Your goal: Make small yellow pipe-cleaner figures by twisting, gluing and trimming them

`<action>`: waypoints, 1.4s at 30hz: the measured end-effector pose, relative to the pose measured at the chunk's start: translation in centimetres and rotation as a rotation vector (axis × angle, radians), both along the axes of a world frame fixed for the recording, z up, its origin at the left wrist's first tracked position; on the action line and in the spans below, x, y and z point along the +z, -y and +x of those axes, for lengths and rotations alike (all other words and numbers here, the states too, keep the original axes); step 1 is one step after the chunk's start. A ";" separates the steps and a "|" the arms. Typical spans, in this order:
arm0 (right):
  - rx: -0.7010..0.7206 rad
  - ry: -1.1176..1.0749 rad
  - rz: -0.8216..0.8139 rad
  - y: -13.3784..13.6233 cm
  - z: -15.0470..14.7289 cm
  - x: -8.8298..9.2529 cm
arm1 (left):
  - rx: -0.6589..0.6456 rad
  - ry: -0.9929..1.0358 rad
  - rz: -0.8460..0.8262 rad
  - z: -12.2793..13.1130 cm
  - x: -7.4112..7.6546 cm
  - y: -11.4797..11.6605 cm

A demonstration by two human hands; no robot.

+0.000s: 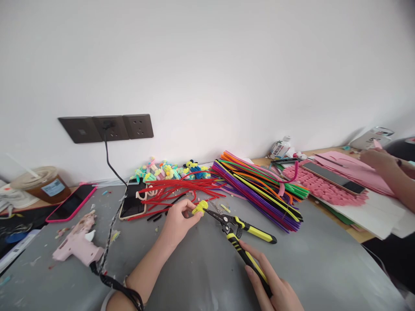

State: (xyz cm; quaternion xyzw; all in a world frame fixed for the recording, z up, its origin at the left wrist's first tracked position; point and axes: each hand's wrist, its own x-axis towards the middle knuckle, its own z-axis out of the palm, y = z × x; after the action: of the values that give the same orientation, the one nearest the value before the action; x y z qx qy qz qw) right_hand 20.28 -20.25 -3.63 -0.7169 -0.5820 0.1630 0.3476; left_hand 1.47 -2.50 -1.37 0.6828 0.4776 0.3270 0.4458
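Note:
My left hand (180, 221) pinches a small coiled piece of yellow pipe cleaner (200, 207) between thumb and fingers, just above the grey mat (201, 276). Closed around the lower handle of black-and-yellow pliers (225, 219) is my right hand (274, 283). The pliers' handles stand apart, with a spring between them, and their pointed tip reaches the yellow piece. Whether the jaws grip it, I cannot tell. Beyond my hands lie loose red pipe cleaners (181, 188). A thick bundle of multicoloured pipe cleaners (259, 190) stretches to the right.
Small pipe-cleaner figures (168, 169) line the wall. On the left are a pink glue gun (79, 242) with its black cord (108, 157), a pink-cased phone (71, 203) and a drink cup (47, 185). Another person's hand (378, 157) is over pink sheets (353, 170) at right.

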 end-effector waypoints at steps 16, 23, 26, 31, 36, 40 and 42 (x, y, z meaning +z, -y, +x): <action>-0.055 0.045 0.002 0.0 -0.3 -0.3 | 0.011 -0.019 -0.013 0.0 0.1 0.2; -0.007 0.046 -0.002 -0.1 0.2 0.0 | 0.012 -0.018 -0.025 0.1 0.4 0.2; 0.029 0.037 -0.022 -0.1 0.5 0.1 | 0.014 -0.017 -0.027 0.1 0.5 0.2; 0.027 0.039 -0.019 -0.1 0.6 0.0 | 0.008 -0.018 -0.031 0.1 0.2 0.1; 0.077 0.024 -0.034 -0.2 0.8 0.2 | 0.005 -0.016 -0.026 0.0 -0.1 0.1; 0.087 0.011 -0.043 -0.2 0.9 0.3 | 0.003 -0.017 -0.029 0.0 -0.1 0.1; 0.081 0.009 -0.048 -0.1 0.9 0.2 | 0.005 -0.014 -0.032 0.0 0.0 0.1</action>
State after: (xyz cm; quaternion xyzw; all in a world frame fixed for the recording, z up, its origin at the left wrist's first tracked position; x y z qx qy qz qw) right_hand 21.21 -20.13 -3.38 -0.7017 -0.6080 0.1876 0.3206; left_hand 1.51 -2.63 -1.37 0.6767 0.4878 0.3157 0.4522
